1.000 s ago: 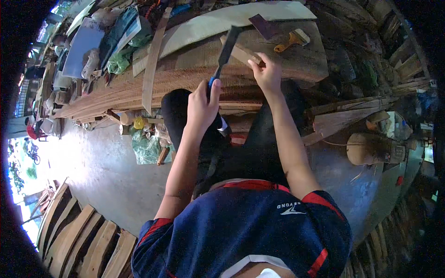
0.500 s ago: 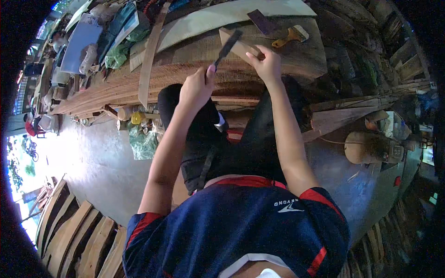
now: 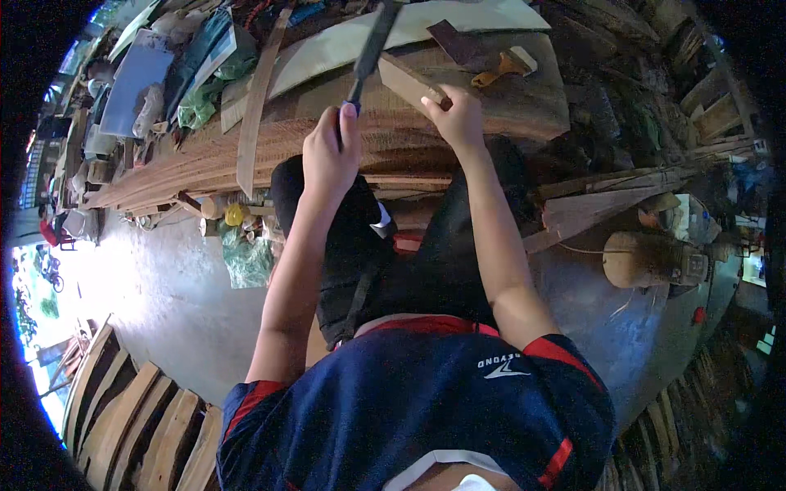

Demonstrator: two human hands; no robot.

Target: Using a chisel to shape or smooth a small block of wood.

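Observation:
My left hand (image 3: 332, 155) is closed round the dark handle of a flat, dark metal file (image 3: 374, 51). The file points away from me, its blade just left of a small flat block of pale wood (image 3: 407, 82). Whether blade and block touch is hard to make out. My right hand (image 3: 460, 121) grips the near end of that block between thumb and fingers, above a thick wooden slab (image 3: 524, 106). Beyond the right hand, a brush (image 3: 503, 67) with a yellowish handle and a dark brown flat rectangular piece (image 3: 455, 42) lie on the slab.
A long pale curved board (image 3: 327, 56) lies along the slab's far side. A narrow wooden strip (image 3: 260, 106) crosses the slab at left, near plastic bags and a whitish sheet (image 3: 137, 82). Curved planks (image 3: 168, 434) stand at lower left. A rounded tan object (image 3: 634, 260) sits at right.
My left hand has shifted left, and the file has swung up and away from across the wooden block to a steeper angle. My right hand still holds the block.

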